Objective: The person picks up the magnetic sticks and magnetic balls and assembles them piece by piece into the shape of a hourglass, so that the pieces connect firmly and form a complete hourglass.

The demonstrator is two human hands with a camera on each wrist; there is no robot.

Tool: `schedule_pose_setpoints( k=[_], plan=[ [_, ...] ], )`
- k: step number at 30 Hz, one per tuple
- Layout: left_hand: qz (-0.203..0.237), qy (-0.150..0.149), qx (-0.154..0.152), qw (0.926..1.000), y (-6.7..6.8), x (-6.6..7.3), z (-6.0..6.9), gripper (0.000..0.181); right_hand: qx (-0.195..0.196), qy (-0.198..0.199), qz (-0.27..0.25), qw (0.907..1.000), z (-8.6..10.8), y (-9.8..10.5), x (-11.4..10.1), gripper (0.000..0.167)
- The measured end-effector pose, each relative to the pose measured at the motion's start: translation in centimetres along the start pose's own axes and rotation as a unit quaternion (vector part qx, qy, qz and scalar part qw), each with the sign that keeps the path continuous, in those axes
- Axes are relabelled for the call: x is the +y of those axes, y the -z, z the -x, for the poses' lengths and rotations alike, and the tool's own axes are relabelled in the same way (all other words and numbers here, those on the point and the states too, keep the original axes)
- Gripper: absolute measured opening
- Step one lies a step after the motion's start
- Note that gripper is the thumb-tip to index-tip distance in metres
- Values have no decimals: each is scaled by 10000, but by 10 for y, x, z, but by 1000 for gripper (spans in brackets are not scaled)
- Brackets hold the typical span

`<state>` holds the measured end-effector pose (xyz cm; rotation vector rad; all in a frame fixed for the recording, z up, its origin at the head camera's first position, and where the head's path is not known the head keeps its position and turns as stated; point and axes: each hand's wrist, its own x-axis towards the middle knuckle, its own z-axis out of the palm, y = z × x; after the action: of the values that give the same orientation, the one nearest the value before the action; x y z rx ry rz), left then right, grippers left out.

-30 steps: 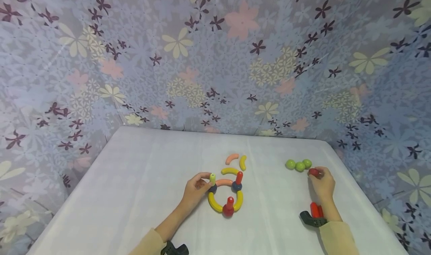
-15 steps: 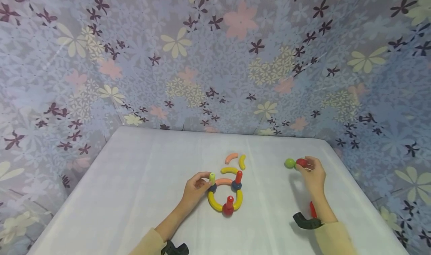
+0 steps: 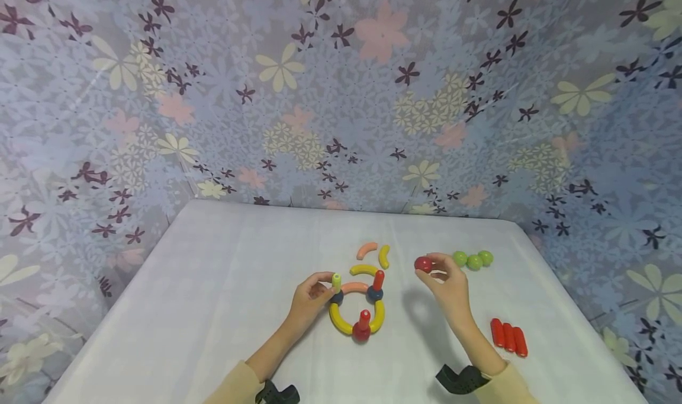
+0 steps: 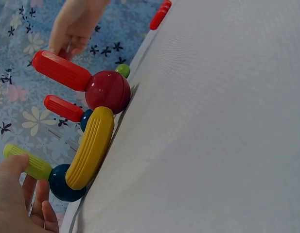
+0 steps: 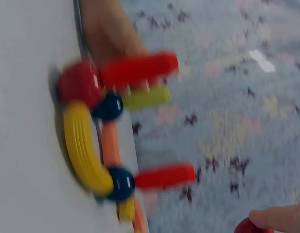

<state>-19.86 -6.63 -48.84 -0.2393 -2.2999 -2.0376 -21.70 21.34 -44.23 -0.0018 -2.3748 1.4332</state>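
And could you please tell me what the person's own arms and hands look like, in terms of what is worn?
The left hand and right hand are bare, with no gloves visible. The pale yellow left sleeve and matching right sleeve end short of the wrists. A black, angular wrist-camera mount shows by each cuff; no cable is visible.

A person's left hand [image 3: 311, 297] pinches a lime-green rod [image 3: 337, 282] on a ring of curved pieces and balls [image 3: 338, 321] near the middle of a white-covered tabletop [image 3: 224, 285], while the right hand [image 3: 452, 285] holds a red ball [image 3: 423, 265], apparently above the surface. Three green balls [image 3: 474, 263] sit near the far right corner; three red rods [image 3: 508, 337] lie near the right edge. Loose curved pieces [image 3: 384, 257], two yellow and one orange, lie between ring and far edge.
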Motion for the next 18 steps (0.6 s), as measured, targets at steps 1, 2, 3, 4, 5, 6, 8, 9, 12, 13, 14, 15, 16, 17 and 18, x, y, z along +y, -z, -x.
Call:
schedule_pose_setpoints(
  k=[1, 2, 3, 4, 5, 6, 8, 9, 12, 13, 14, 15, 16, 17, 18],
  plan=[
    [1, 1, 0, 10000, 0, 0, 0, 28, -138, 29, -72, 9999, 4, -4, -4, 36],
    [10, 7, 7, 10000, 0, 1, 0, 27, -293, 64, -172, 9994, 8, -7, -8, 37],
    [13, 7, 9, 10000, 0, 0, 0, 27, -452, 88, -261, 9986, 11, -11, -12, 37],
    [27, 3, 17, 10000, 0, 0, 0, 27, -611, 116, -371, 9974, 15, -15, -15, 37],
    [39, 1, 23, 10000, 0, 0, 0, 27, -761, 134, -483, 9958, 19, -18, -19, 38],
    [56, -7, 27, 10000, 1, 0, 0, 27, -909, 160, -590, 9940, 23, -22, -22, 38],
    [69, -17, 20, 10000, 1, 0, 0, 27, -1163, 215, -843, 9894, 30, -28, -27, 38],
    [74, -32, 11, 10000, 1, 0, 0, 27, -1268, 266, -929, 9872, 33, -31, -29, 39],
    [99, -51, 14, 9999, 1, -1, 0, 27, -1555, 465, -1068, 9809, 43, -37, -35, 40],
    [98, -55, 18, 9999, 1, -1, 0, 27, -1650, 519, -1110, 9787, 46, -38, -36, 41],
    [102, -66, 20, 9999, 1, -1, -1, 27, -1719, 578, -1077, 9775, 49, -40, -37, 41],
    [105, -76, 20, 9999, 0, -2, -1, 27, -1773, 631, -1048, 9765, 52, -41, -38, 40],
    [103, -81, 19, 9999, 0, -2, -1, 27, -1806, 649, -1034, 9759, 54, -42, -38, 40],
    [99, -101, 16, 9999, 0, -3, -1, 27, -1840, 662, -1028, 9753, 57, -43, -38, 39],
    [91, -109, 8, 9999, 0, -3, -1, 27, -1867, 661, -1029, 9748, 59, -44, -37, 39]
  ],
)
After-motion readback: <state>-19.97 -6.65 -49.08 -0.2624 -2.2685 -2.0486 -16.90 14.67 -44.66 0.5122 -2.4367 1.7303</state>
